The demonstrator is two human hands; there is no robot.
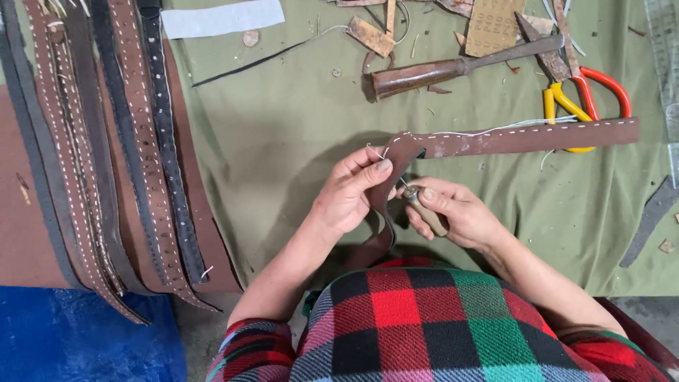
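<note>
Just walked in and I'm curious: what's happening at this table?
A person is working a brown leather strap over a green cloth. The left hand pinches the strap's bent end, the right hand presses a small awl against it. Stitched straps lie left; hammer and scissors lie behind.

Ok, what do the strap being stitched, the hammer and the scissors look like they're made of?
The brown strap looks like matte leather, with white stitching along its edge. The hammer seems to be rusty iron, its handle worn and brown, possibly wood. The scissors have dull metal blades and glossy red and yellow handles, probably plastic.
</note>
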